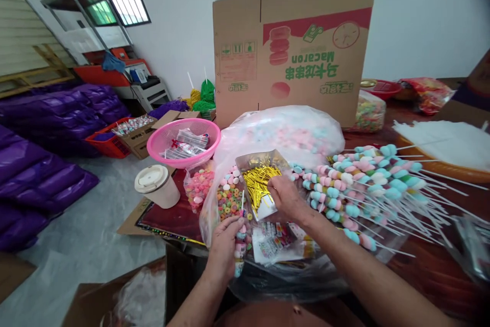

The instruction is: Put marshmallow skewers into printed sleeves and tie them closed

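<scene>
My left hand (222,246) is closed around a marshmallow skewer (239,253) in a printed clear wrapper. Its white stick points up and its wrapped end hangs below my fingers. My right hand (288,198) reaches into the pile of gold twist ties (257,184), with thumb and fingers pinched on ties at its right edge. The ties lie in an open bag just beyond my left hand. Printed wrappers (273,240) lie between my forearms. To the right is a heap of bare marshmallow skewers (360,179), sticks pointing right.
A large clear bag of marshmallows (283,130) lies before a tall cardboard box (245,31). On the left are ring candies (229,199), a bag of pink candies (199,184), a lidded cup (158,186) and a pink basket (156,148) with wrappers. White sheets (447,138) lie right.
</scene>
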Action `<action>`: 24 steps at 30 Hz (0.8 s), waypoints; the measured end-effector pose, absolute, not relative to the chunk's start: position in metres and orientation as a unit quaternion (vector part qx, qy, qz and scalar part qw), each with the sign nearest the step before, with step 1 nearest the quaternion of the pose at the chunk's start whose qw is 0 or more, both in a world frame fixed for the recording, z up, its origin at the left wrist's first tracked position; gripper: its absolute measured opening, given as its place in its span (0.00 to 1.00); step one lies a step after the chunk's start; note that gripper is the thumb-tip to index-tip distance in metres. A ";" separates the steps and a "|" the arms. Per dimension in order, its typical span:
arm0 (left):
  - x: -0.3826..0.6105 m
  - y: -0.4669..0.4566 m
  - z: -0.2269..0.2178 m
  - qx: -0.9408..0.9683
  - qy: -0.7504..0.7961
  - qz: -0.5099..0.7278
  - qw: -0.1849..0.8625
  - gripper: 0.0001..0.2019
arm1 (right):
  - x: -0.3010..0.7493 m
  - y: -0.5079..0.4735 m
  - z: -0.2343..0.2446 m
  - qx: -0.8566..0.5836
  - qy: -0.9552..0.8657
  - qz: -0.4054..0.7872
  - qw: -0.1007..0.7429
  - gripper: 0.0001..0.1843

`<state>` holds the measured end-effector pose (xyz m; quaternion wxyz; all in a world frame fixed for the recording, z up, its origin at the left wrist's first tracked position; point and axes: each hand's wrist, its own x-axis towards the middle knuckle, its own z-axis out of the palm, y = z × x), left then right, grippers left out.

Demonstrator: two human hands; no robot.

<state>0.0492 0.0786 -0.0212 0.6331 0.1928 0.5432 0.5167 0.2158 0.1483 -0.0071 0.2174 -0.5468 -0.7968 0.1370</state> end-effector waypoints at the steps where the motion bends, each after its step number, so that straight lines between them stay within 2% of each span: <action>1: 0.052 0.080 -0.021 0.198 0.542 0.518 0.632 0.14 | 0.215 0.136 -0.002 -0.536 -0.798 0.165 0.220 0.09; 3: 0.060 0.082 -0.022 0.216 0.538 0.510 0.635 0.13 | 0.210 0.110 0.004 -0.503 -0.790 0.252 0.245 0.08; 7: 0.075 0.080 -0.023 0.260 0.529 0.493 0.640 0.07 | 0.200 0.081 -0.001 -0.468 -0.689 0.430 0.348 0.09; 10: 0.081 0.074 -0.025 0.281 0.517 0.489 0.644 0.05 | 0.202 0.081 -0.007 -0.474 -0.586 0.559 0.346 0.10; 12: 0.081 0.069 -0.025 0.311 0.505 0.465 0.658 0.07 | 0.204 0.083 -0.009 -0.480 -0.529 0.620 0.324 0.10; 14: 0.079 0.064 -0.024 0.371 0.498 0.434 0.652 0.10 | 0.207 0.084 -0.011 -0.488 -0.514 0.628 0.321 0.10; 18: 0.075 0.059 -0.020 0.421 0.504 0.429 0.621 0.15 | 0.212 0.079 -0.016 -0.506 -0.568 0.549 0.347 0.11; 21: 0.073 0.058 -0.017 0.323 0.483 0.437 0.687 0.17 | 0.220 0.073 -0.011 -0.499 -0.582 0.536 0.353 0.10; 24: 0.071 0.058 -0.014 0.261 0.399 0.373 0.796 0.16 | 0.232 0.065 0.009 -0.384 -0.675 0.545 0.317 0.10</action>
